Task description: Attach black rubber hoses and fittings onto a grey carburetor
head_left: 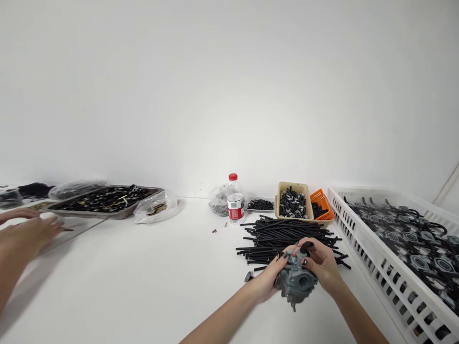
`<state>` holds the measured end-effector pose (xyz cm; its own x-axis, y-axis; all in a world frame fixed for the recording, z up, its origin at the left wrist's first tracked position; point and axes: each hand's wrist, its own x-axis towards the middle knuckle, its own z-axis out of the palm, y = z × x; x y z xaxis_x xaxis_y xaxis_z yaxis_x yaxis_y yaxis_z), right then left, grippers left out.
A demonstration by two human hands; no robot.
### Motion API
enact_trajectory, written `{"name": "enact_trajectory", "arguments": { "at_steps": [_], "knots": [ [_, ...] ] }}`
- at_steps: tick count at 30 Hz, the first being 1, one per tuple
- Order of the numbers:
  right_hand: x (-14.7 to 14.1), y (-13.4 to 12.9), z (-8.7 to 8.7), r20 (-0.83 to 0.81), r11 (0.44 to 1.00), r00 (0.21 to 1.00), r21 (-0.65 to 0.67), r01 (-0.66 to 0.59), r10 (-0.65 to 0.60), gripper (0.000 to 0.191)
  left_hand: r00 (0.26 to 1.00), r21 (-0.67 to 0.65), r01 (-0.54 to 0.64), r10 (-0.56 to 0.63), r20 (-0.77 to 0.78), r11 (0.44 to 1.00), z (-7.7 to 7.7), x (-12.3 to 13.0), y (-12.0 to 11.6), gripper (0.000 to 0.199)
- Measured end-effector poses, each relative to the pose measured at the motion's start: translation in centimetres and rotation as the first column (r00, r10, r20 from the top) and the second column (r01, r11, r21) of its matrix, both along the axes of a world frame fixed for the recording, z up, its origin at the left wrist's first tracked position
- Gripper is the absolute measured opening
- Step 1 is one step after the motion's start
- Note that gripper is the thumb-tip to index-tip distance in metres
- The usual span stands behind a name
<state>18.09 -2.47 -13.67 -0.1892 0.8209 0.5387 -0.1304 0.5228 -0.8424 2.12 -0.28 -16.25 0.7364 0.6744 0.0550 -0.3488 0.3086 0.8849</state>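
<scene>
Cupping its left side, your left hand [267, 283] clamps the grey carburetor [294, 282], lower right of the frame; your right hand [324, 266] has fingers clamped beside its black top fitting [307, 246]. Likely stiff, fairly heavy: hold the cast body.

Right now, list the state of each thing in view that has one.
Metal part: held by left hand and right hand
Bottle: upright, capped
White crate: open, loaded
Beige bin: open, filled
Orange basket: tilted
Black tubes: loosely piled
Metal tray: open, loaded
Clear bag: crumpled
</scene>
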Motion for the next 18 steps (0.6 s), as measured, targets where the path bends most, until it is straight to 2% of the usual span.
{"name": "enact_trajectory", "arguments": {
  "at_steps": [3,6,8,10,12,14,16,18],
  "knots": [
    [0.1,1.0,1.9,0.214,0.997,0.976,0.076,0.029,-0.044,0.035,0.998,-0.193,0.064,-0.067,-0.01,0.979,0.2,0.0,-0.5,0.097],
    [0.8,3.3,2.1,0.285,0.993,0.956,0.109,0.046,-0.075,0.043,0.999,-0.264,-0.022,0.028,0.019,0.964,0.7,-0.2,-0.4,0.085],
    [1.4,5.2,1.1,0.307,0.973,0.931,0.18,0.147,-0.198,0.038,0.991,-0.341,-0.117,0.13,0.015,0.933,1.3,-0.3,-0.3,0.071],
    [1.6,6.5,-0.5,0.438,0.922,0.82,0.282,0.264,-0.369,0.028,0.974,-0.43,-0.209,0.225,-0.014,0.878,2.0,-0.2,-0.3,0.066],
    [1.5,7.2,-2.0,0.583,0.88,0.67,0.406,0.249,-0.459,0.02,0.956,-0.491,-0.269,0.293,-0.029,0.829,2.6,-0.3,-0.3,0.069],
    [1.2,7.2,-3.0,0.64,0.832,0.55,0.509,0.22,-0.537,0.018,0.937,-0.518,-0.305,0.35,-0.012,0.799,3.1,-0.4,-0.1,0.067],
    [0.9,6.8,-3.3,0.622,0.782,0.504,0.59,0.201,-0.599,0.021,0.911,-0.52,-0.339,0.412,0.027,0.784,3.3,-0.8,0.1,0.061],
    [0.9,6.5,-2.9,0.53,0.716,0.53,0.655,0.24,-0.662,0.023,0.876,-0.504,-0.382,0.477,0.069,0.775,3.6,-1.2,0.5,0.054]
  ]
}}
